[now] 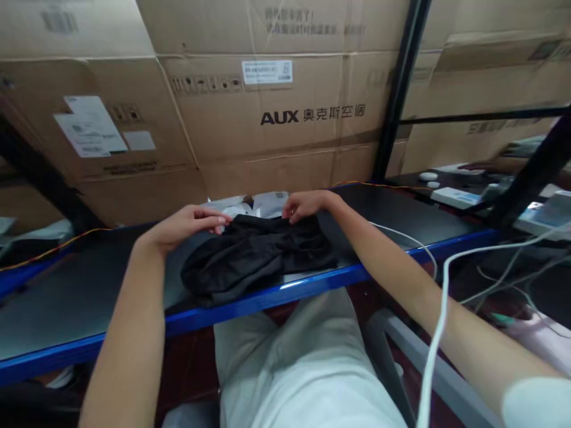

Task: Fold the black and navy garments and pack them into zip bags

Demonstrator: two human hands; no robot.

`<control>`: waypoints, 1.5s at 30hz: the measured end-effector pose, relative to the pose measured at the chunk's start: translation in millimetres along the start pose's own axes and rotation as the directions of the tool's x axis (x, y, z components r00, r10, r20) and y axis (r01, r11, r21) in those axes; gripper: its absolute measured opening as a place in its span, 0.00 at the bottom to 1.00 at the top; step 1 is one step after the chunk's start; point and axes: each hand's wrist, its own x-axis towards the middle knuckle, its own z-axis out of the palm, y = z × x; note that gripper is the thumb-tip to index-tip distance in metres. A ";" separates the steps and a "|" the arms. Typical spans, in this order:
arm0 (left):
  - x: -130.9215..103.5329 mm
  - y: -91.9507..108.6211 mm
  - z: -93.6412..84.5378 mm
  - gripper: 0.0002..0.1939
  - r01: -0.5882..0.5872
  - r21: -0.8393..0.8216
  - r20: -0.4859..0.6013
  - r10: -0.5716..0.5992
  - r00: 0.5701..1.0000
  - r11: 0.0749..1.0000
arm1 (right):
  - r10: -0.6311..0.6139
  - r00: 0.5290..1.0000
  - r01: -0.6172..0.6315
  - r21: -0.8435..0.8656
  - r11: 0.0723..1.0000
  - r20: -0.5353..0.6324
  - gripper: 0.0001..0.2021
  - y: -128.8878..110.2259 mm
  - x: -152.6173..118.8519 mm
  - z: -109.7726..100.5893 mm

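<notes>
cloth (245,255): plain black; shelf edge (321,280): blue; shelf top (102,273): dark grey; carton (276,139): brown, black-printed; cable (439,321): white

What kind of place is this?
Probably a storeroom or workshop corner: large cardboard cartons stand behind a black shelf with a blue edge, and dark metal uprights frame it like racking.

We found the central label (267,72) illegible, the white items (270,205) partly hidden behind the black cloth (250,255), and 1 thick white cable (440,324) cropped by the bottom edge.
</notes>
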 end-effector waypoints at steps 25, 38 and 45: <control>14.2 -1.9 33.8 0.55 -0.033 0.645 0.337 -0.246 0.909 0.763 | 0.051 0.943 -0.155 -0.299 0.942 -0.329 0.30 5.3 -0.2 0.6; 16.8 -10.3 32.9 0.62 0.011 0.684 0.314 -0.308 0.898 0.729 | 0.012 0.885 -0.094 -0.152 0.984 -0.466 0.24 27.4 11.4 14.2; 12.3 -4.0 27.5 0.51 -0.092 0.639 0.276 -0.117 0.954 0.764 | -0.017 0.839 -0.148 -0.258 0.955 -0.544 0.15 16.7 19.7 21.3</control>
